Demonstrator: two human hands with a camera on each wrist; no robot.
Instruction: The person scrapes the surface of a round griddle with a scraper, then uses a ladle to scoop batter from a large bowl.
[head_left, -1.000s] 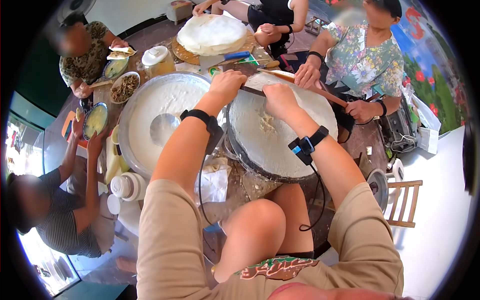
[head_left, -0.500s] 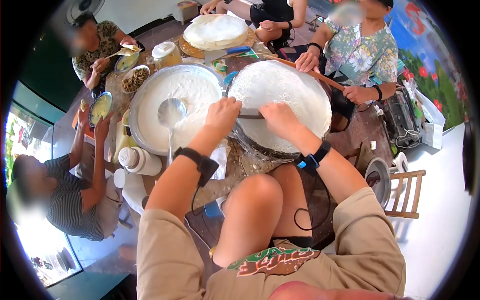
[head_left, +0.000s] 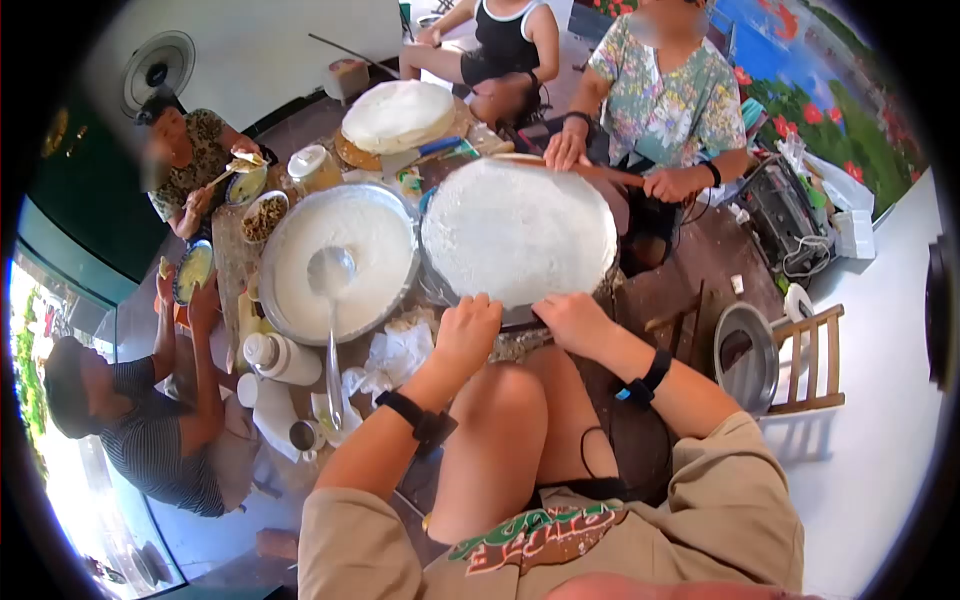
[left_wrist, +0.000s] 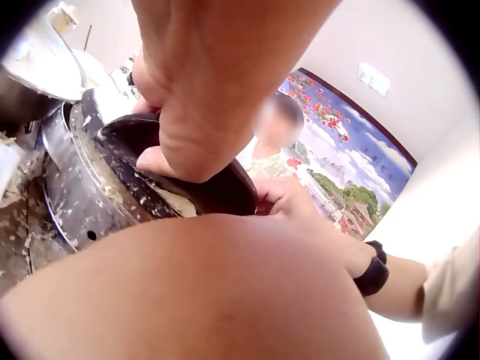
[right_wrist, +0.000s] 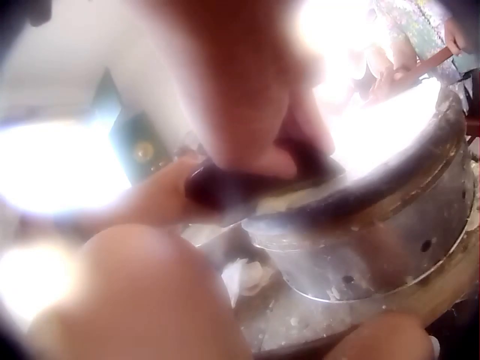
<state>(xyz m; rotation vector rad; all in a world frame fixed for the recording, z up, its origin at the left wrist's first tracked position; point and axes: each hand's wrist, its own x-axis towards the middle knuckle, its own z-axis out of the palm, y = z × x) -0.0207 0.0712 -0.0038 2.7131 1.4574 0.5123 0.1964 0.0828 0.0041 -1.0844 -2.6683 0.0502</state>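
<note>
Both hands hold a dark, curved scraper (head_left: pixel 518 317) at the near edge of a round griddle (right_wrist: pixel 360 259). My left hand (head_left: pixel 468 328) grips its left end, thumb on the near face in the left wrist view. The right hand (head_left: pixel 577 325) grips the other end. A thin white layer of batter (head_left: pixel 520 230) covers the griddle top. On the left stands a large metal basin (head_left: pixel 272 232) of white batter, with a ladle (head_left: pixel 334 350) lying across its rim. The right wrist view is blurred and glary.
A stack of thin pancakes (head_left: pixel 398 115) sits at the table's far side. Across the griddle, a person holds a wooden stick (head_left: pixel 612 176). Two people eat at the left, near a dish of filling (head_left: pixel 265 217). A white jug (head_left: pixel 282 357) and crumpled paper (head_left: pixel 392 358) lie nearer me.
Both hands have drawn the scraper from the griddle's far side, across its middle, to the near edge. The rough patch of batter there now looks smooth. The head view has shifted.
</note>
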